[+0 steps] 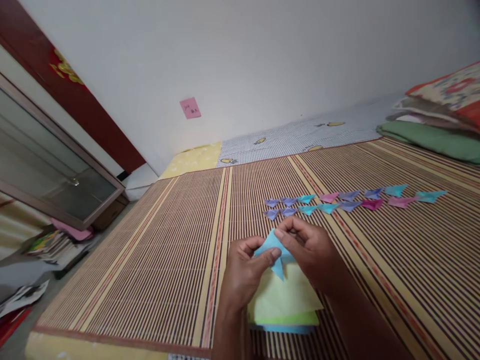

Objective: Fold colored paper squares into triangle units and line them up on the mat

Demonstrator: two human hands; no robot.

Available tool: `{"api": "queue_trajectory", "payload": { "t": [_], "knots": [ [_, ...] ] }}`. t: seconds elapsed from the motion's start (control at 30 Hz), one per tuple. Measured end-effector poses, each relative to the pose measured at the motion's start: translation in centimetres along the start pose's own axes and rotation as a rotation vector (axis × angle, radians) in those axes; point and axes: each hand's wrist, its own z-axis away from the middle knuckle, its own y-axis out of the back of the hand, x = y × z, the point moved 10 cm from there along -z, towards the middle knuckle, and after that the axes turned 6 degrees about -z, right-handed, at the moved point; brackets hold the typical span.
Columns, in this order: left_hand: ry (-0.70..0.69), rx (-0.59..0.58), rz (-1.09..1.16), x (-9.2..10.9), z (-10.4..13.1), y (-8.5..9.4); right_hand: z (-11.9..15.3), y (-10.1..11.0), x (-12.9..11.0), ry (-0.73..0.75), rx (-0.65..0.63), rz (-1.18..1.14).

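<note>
A folded light-blue paper (272, 244) is held up between both hands, one pointed flap hanging down. My left hand (243, 270) pinches its left side, with the thumb lying across the front. My right hand (309, 247) grips the upper right edge between thumb and fingers. Beneath the hands lies a stack of square paper sheets (287, 295), pale yellow on top, with green and blue edges showing below. Beyond the hands, two rows of small folded paper pieces (329, 207) in purple, blue and pink rest on the striped mat (180, 260).
At the far right sits a pile of folded bedding (435, 132) with a patterned pillow (450, 92). A pink note (190, 108) is stuck to the white wall (262, 60). To the left are a glass-fronted door (56, 155) and stacked magazines (48, 245) at floor level.
</note>
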Motion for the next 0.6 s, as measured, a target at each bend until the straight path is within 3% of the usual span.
{"api": "queue_trajectory", "payload": {
  "t": [0.13, 0.27, 0.6],
  "knots": [
    [0.006, 0.037, 0.046, -0.4, 0.0, 0.8, 0.0, -0.6, 1.4, -0.113, -0.158, -0.122],
    [0.014, 0.068, 0.099, -0.7, 0.0, 1.4, 0.4, -1.1, 1.6, -0.15, -0.298, -0.071],
    [0.029, 0.097, 0.053, -0.5, 0.1, 1.7, 0.3, -1.5, 0.3, -0.071, -0.239, 0.11]
  ]
}}
